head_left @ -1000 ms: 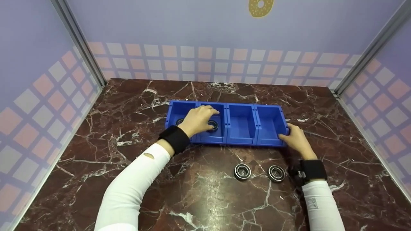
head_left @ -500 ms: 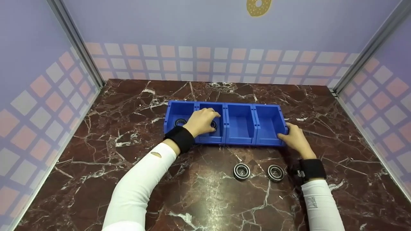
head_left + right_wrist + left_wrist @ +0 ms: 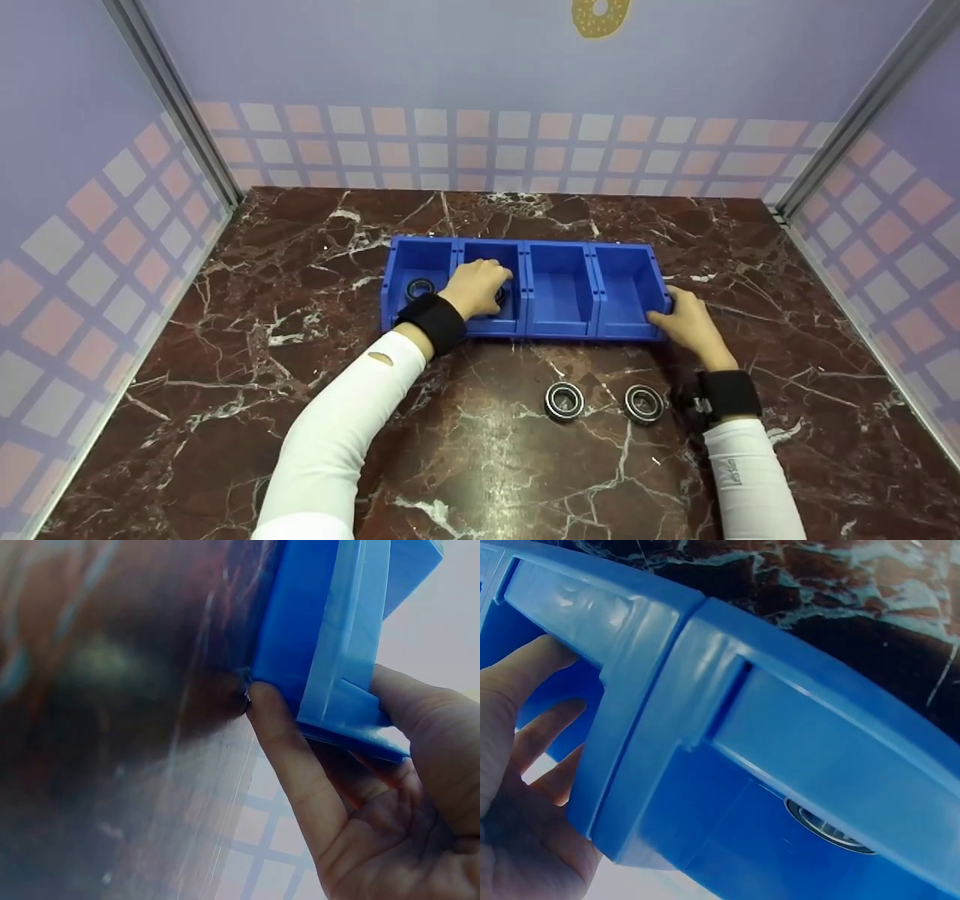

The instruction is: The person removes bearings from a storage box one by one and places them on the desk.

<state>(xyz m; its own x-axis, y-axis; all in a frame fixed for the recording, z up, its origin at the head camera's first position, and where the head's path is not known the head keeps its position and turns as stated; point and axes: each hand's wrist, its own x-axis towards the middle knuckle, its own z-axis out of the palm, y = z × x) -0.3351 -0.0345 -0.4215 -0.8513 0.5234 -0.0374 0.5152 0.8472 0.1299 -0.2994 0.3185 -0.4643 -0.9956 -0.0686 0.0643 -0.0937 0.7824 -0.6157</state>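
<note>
A row of joined blue storage bins (image 3: 561,328) stands on the marble-patterned table. My left hand (image 3: 476,289) reaches into the second bin from the left, its thumb and fingers around a ball bearing (image 3: 502,294) mostly hidden by the hand. In the left wrist view the left thumb (image 3: 536,664) dips behind that bin's front wall. Another bearing (image 3: 420,289) lies in the leftmost bin. At the right end, my right hand (image 3: 690,319) grips the last bin's side wall, thumb (image 3: 420,701) on one side and fingers (image 3: 289,757) on the other.
Two more bearings, one on the left (image 3: 564,401) and one on the right (image 3: 643,404), lie on the table in front of the bins. The two right-hand bins hold nothing visible. Tiled-pattern panels (image 3: 495,142) enclose the table at the back and sides.
My left hand has shifted slightly right and lower into the second bin, closing around the bearing and covering more of it. The leftmost bearing has come into fuller view. My right hand keeps its grip.
</note>
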